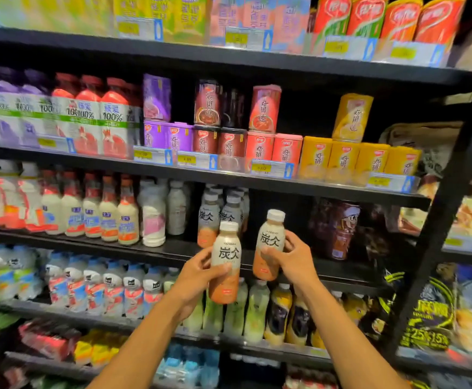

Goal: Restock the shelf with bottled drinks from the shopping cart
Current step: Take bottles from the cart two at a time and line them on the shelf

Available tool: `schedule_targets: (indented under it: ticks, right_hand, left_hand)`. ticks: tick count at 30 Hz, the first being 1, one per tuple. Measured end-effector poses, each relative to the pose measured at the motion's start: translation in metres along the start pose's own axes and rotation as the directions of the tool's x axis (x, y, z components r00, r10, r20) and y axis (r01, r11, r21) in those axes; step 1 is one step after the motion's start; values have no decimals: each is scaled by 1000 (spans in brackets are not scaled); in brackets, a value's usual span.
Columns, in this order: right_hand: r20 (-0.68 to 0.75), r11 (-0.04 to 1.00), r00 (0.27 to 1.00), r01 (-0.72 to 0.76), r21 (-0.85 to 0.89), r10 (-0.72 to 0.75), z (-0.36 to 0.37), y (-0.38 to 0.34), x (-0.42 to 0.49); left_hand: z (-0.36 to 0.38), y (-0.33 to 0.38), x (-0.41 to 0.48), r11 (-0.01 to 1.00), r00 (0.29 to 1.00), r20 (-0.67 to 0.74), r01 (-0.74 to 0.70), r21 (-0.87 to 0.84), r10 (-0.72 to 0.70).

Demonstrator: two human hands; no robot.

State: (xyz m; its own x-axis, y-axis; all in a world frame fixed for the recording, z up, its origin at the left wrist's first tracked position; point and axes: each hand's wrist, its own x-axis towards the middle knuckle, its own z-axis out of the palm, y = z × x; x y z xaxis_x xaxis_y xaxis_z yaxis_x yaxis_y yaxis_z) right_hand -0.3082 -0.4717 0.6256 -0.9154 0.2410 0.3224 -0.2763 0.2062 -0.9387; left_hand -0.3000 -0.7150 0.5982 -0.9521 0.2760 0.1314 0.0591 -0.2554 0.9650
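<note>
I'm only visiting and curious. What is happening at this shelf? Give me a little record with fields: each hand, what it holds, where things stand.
place: black shelf in a store rack full of drinks
left hand: grips the left bottle, upright, beige and orange with a white cap
right hand: grips the right bottle, same kind, held a little higher
shelved bottles: same label, standing behind the two held ones
free space: dark gap to the right of that row
shopping cart: not in view
</note>
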Motion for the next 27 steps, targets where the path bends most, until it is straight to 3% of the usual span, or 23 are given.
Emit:
schedule_targets:
  ticks: [16,23,27]
  right_hand:
    - [-57,991,995,-89,-103,84,41,45,110]
    - [42,996,999,-17,-88,20,51,42,133]
    - [-43,987,999,-3,-162,-4,50,33,113]
  left_hand:
    - [-16,-7,58,1000,1000,2,-19,22,19]
    - [-16,-1,67,999,1000,-4,-6,44,7]
    - [-16,4,67,997,1000,11,-16,79,16]
